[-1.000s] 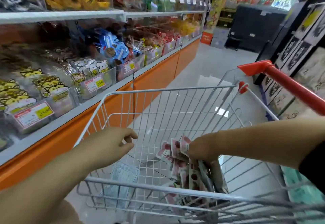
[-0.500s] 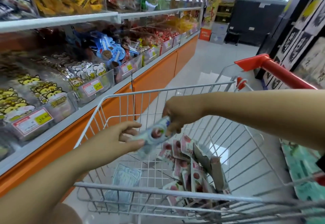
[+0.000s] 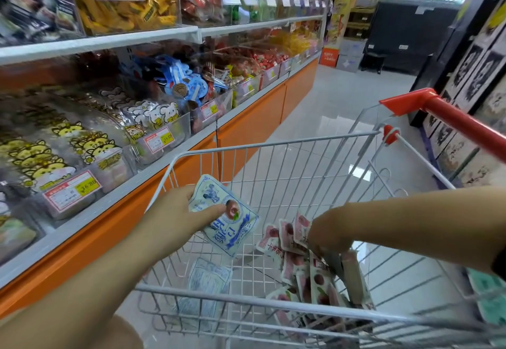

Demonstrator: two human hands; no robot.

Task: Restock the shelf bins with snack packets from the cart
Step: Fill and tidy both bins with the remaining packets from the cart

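My left hand (image 3: pixel 175 214) holds a blue-and-white snack packet (image 3: pixel 224 217) over the left side of the wire cart (image 3: pixel 273 146), thumb pressed on its front. My right hand (image 3: pixel 328 235) reaches down into the cart and its fingers are curled among a bunch of pink-and-white packets (image 3: pixel 304 263) that stand against the cart's right side. Whether it grips one is hidden by the hand. Another blue-and-white packet (image 3: pixel 208 280) lies flat on the cart floor. Clear shelf bins (image 3: pixel 161 140) full of snack packets run along the left.
The cart's red handle (image 3: pixel 462 124) rises at the right. An orange shelf base (image 3: pixel 252 126) borders the aisle on the left, with an upper shelf (image 3: pixel 109 42) of bins above. A dark display rack (image 3: pixel 471 80) stands to the right. Grey floor stretches ahead.
My right hand passed the blue-and-white packet to my left hand, then dropped back into the cart onto the pink packets. My left hand now holds that packet alone.
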